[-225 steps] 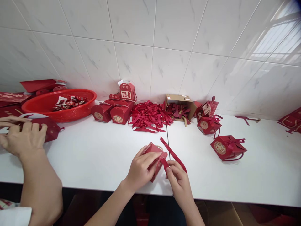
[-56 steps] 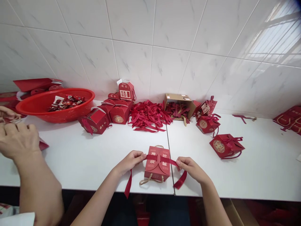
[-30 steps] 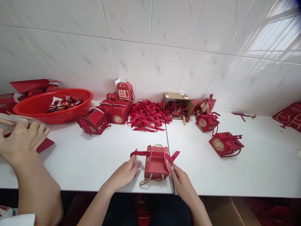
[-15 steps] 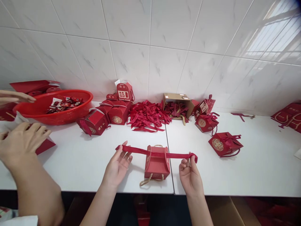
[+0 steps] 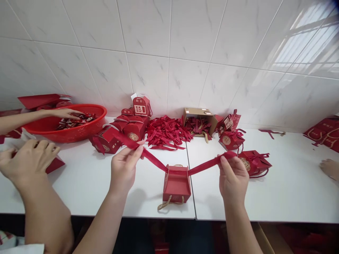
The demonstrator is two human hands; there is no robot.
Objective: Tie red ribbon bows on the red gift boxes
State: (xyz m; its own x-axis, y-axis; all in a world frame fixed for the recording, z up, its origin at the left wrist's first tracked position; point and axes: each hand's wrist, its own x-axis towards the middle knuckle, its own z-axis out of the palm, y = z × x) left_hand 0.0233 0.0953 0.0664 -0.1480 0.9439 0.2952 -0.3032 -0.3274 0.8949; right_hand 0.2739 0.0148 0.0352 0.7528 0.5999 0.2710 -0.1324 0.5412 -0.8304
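Note:
A small red gift box [image 5: 177, 188] with gold cord handles stands on the white table in front of me. A red ribbon [image 5: 156, 160] passes through the slots in its two raised side flaps. My left hand [image 5: 124, 167] pinches the ribbon's left part, raised above the table. The right end is pinched by my right hand [image 5: 233, 174], near a tied red box [image 5: 255, 163]. Both ribbon ends slope upward from the box, forming a wide V.
A red plastic basket [image 5: 99, 121] of wrapped sweets stands at the left, with a co-worker's hand [image 5: 66, 113] in it. Behind lie a ribbon pile [image 5: 169, 132], a cardboard box [image 5: 198, 111] of ribbons and several red boxes [image 5: 134, 128]. Another person's hand [image 5: 329, 168] shows at right.
Both my hands have risen and moved apart, lifting the ribbon ends from nearly level into a V. A co-worker's hand has reached into the basket, and another hand has appeared at right.

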